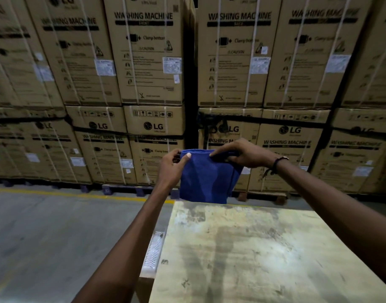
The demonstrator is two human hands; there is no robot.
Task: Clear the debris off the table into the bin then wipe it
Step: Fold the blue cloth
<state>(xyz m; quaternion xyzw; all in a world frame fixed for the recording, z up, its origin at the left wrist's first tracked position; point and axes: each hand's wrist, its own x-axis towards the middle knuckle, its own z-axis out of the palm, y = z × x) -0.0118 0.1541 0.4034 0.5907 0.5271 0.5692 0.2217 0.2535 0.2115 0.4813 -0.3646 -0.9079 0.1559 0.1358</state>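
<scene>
A blue cloth (206,178) is held up in the air by both hands, past the far edge of the bench (264,259). Its top left corner is pinched by the left hand (173,165), the thumb laid across the front of the fabric and the other fingers (174,153) curled behind the edge. Its top right corner is gripped by the right hand (242,153), whose fingers are bent over the hem. From that grip the cloth hangs straight down, doubled or folded as far as can be told, and its lower edge is hidden behind the bench's far edge.

Below the hands and nearer the person, the bench top is seen as a worn, stained yellowish surface; no loose debris can be made out on it, and no bin is in view. From this it is judged that the clearing step is finished and the wiping step is in hand, the cloth being readied. For the next move, the cloth would need to be brought down onto the bench, flattened under one hand, and drawn across the whole surface in overlapping strokes. Stacked washing-machine cartons (152,62) stand well beyond the hands.
</scene>
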